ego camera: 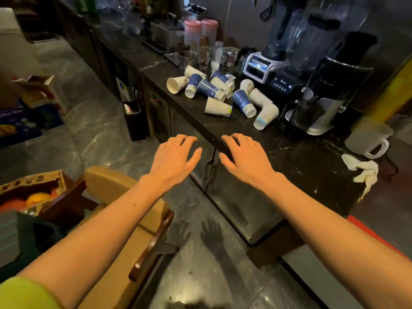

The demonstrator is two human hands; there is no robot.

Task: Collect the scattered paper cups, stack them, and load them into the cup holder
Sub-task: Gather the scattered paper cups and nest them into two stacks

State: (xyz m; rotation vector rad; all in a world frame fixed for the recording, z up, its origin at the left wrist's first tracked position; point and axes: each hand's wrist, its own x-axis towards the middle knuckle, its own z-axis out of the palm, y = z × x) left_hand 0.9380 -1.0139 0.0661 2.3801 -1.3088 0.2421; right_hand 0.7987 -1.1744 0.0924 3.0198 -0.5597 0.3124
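While both hands hover palm-down w/ nothing held, left hand [176,156] off the near edge and right hand [244,157] just over the worktop [296,161], fingers are loosely spread, prob. readying a reach. Cups [217,94] lie tipped in a heap farther along, beside the blender [265,65]. No cup holder identifiable.
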